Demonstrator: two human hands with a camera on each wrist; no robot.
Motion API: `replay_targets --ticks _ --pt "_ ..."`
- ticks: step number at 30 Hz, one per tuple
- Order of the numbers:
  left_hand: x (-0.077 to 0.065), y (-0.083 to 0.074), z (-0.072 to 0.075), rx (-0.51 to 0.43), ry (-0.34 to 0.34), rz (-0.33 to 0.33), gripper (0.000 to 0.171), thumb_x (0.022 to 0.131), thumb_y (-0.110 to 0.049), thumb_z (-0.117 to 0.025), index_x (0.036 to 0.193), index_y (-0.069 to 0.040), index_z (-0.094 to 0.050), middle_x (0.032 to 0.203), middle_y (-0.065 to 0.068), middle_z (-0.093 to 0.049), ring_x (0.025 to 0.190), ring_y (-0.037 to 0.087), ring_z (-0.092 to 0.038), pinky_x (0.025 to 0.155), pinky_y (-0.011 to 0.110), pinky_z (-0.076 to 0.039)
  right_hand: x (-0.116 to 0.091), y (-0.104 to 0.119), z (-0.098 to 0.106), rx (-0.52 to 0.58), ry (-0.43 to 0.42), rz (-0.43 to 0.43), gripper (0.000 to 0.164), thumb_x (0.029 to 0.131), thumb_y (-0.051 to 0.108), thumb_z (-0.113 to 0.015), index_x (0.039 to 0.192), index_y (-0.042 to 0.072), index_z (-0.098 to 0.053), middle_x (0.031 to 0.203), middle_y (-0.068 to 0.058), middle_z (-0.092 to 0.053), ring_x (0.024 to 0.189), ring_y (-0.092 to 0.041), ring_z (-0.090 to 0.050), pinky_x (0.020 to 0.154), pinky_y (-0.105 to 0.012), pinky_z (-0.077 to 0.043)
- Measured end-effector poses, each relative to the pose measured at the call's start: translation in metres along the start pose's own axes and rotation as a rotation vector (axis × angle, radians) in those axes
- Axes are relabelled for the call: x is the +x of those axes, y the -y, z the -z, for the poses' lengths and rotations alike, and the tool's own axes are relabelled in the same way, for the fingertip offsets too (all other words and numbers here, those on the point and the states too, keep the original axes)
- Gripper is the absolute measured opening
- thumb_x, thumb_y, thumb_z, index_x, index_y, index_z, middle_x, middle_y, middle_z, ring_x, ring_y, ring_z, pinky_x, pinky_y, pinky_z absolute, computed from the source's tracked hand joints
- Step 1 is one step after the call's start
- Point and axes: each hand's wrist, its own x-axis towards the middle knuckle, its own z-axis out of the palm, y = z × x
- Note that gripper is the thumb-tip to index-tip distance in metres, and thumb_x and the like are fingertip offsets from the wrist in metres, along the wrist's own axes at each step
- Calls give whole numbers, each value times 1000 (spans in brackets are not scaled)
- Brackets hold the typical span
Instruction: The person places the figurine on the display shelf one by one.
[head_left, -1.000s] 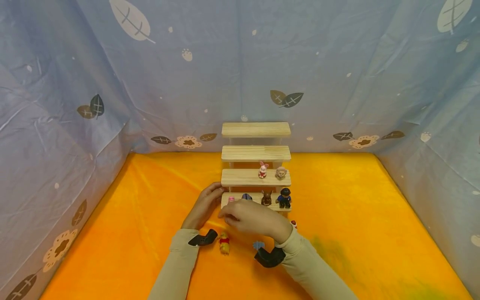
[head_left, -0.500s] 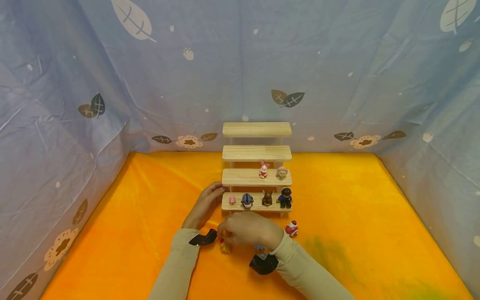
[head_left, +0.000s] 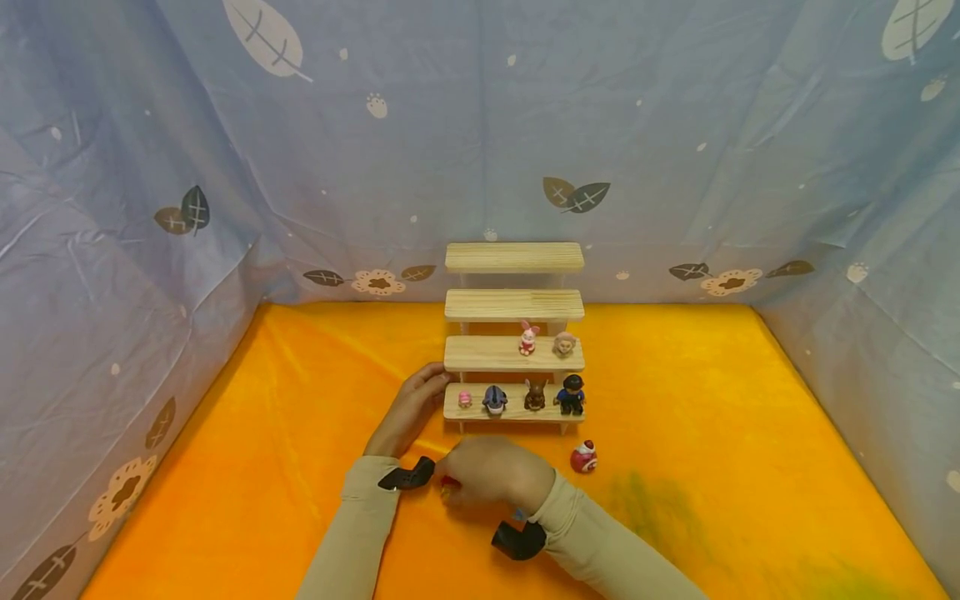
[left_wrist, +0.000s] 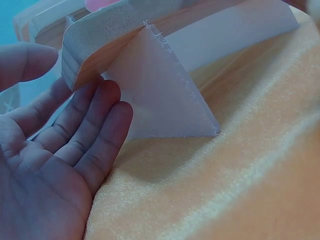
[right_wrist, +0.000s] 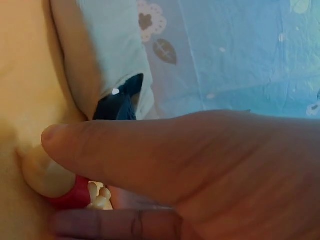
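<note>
In the head view my left hand point(head_left: 408, 410) rests at the left end of a stepped wooden display stand point(head_left: 487, 357). The left wrist view has its fingers, slightly bent, against the end of a wooden board point(left_wrist: 95, 50) and a whitish triangular side support point(left_wrist: 160, 95); the thumb lies beside the board's corner. My right hand point(head_left: 495, 475) is low over the cloth in front of the stand, thumb and fingers around a small yellow bear figurine point(right_wrist: 47, 175) in a red shirt. My hand covers part of the bear.
On the lowest step stand a pink figurine point(head_left: 465, 400), a blue-grey donkey point(head_left: 495, 400), a brown eared figurine point(head_left: 535, 396) and a dark-haired toy person point(head_left: 572, 395). Above are a pink rabbit-like figurine point(head_left: 528, 339) and a tan one point(head_left: 564, 344). A red-and-white figurine point(head_left: 583, 457) lies right.
My right hand has come down from before the lowest step to the bear on the cloth, uncovering the figurines there and the red-and-white one. My left hand stays at the stand.
</note>
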Motion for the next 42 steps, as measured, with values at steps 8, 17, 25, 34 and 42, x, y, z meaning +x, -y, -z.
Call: replay_targets --ticks 8,17,25,34,42 --pt "0 0 0 17 -7 13 38 106 -26 -52 136 -2 -52 124 3 -60 115 16 -59 103 27 -47 -5 5 -2 -16 -9 -59 13 91 24 -72 85 22 -60 60 10 -38 53 -5 -38 51 -21 -27" --pt "1 2 0 17 -15 0 37 106 -25 -53 135 -3 -52 123 3 -61 115 17 -59 103 28 -48 -8 5 1 -70 -7 -94 14 91 22 -71 82 21 -60 63 9 -44 54 -7 -43 52 -22 -32" --pt "0 1 1 22 -9 1 39 106 -25 -52 137 -1 -50 123 2 -60 115 17 -59 103 28 -48 -7 7 2 -46 26 -82 26 92 14 -71 69 21 -60 62 7 -45 55 -9 -41 52 -24 -29" --pt "0 0 -1 25 -21 11 39 106 -25 -52 138 -1 -51 126 4 -59 117 18 -58 105 29 -47 -10 7 5 -32 43 -96 19 92 10 -70 77 20 -66 64 6 -44 58 -10 -38 56 -24 -28" --pt "0 1 0 16 -8 9 39 106 -24 -52 138 -1 -49 124 2 -60 116 17 -58 102 27 -48 -12 7 5 -82 87 -139 11 92 14 -73 88 24 -71 69 8 -52 60 -9 -46 56 -25 -34"
